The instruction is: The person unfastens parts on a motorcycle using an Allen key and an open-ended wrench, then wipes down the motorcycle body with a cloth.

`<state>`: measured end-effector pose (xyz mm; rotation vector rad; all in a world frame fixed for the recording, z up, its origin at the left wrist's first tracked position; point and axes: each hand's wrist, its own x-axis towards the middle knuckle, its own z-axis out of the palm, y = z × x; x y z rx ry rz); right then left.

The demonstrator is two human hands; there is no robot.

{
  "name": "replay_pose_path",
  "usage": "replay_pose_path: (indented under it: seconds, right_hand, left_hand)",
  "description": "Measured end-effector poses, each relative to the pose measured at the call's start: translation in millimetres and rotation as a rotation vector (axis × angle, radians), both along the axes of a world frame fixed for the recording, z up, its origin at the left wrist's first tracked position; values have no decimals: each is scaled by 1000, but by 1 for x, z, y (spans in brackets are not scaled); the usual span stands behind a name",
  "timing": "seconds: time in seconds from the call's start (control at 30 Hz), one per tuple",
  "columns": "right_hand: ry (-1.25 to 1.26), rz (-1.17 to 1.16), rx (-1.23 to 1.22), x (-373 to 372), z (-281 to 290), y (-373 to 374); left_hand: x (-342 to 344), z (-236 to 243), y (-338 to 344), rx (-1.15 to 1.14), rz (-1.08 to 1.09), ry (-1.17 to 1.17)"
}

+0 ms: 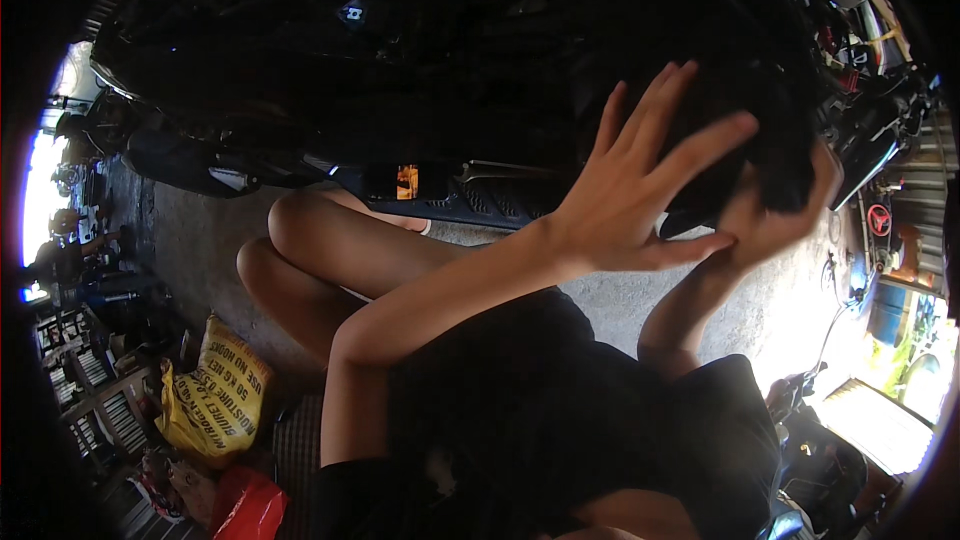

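Note:
A large black motorbike or scooter point(420, 90) stretches across the top of the view, its details mostly lost in shadow. My left hand point(640, 180) is spread flat with the fingers apart, over or against the bike's dark right part. Beside it, my right hand point(775, 230) is slightly blurred. Its thumb and fingers curve round the lower end of a black piece point(785, 155); I cannot tell whether that is a cloth or a panel. The left thumb reaches close to the right hand's wrist.
My bent bare legs point(360, 240) lie beside the bike on a concrete floor point(610, 305). At the lower left are a yellow sack point(215, 395) and a red bag point(248, 505). Bike parts point(850, 50) crowd the right side, and metal racks point(95, 370) stand at the left.

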<state>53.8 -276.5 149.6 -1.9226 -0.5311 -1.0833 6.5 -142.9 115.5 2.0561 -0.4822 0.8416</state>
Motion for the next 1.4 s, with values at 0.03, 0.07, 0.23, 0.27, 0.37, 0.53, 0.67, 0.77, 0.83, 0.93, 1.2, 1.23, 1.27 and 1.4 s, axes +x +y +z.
replay_pose_path:
  seconds: [0.03, 0.07, 0.23, 0.27, 0.37, 0.53, 0.67, 0.77, 0.83, 0.93, 1.2, 1.23, 1.27, 1.4]
  right_hand:
    - [87, 5, -106, 2, 9, -1]
    - [175, 7, -210, 3, 18, -3]
    - [315, 226, -490, -12, 44, -34]
    - [275, 200, -396, -20, 52, -30]
    - [76, 39, -341, -58, 58, 2]
    - [183, 1185, -651, -101, 0, 100]
    - [123, 1505, -562, -133, -22, 154]
    - [93, 1692, -521, -135, -24, 164]
    - [55, 1723, -460, -129, -29, 163]
    - [-21, 1611, -603, -107, -28, 141]
    - [-195, 1545, -440, -105, -21, 134]
    - [-126, 1585, -471, -109, -22, 136]
    - [-56, 1623, -501, -110, -23, 137]
    - [-18, 1228, -854, -81, -13, 109]
  left_hand:
    - [6, 3, -3, 59, 29, -83]
    - [11, 2, -4, 53, 17, -89]
    - [33, -13, -7, 113, -26, 78]
    - [35, -14, -7, 136, 10, 132]
    - [39, -25, -2, 245, 83, 62]
    - [41, -19, -12, 220, 151, -95]
    - [41, -26, -9, 248, 179, -117]
    - [40, -26, -8, 283, 186, -108]
    - [41, -28, -8, 261, 177, -129]
    - [43, -29, -12, 258, 200, -150]
    - [43, -29, -7, 279, 177, -157]
    - [43, -28, -7, 281, 173, -157]
    - [42, -28, -8, 283, 169, -158]
    - [39, -24, -6, 257, 132, -117]
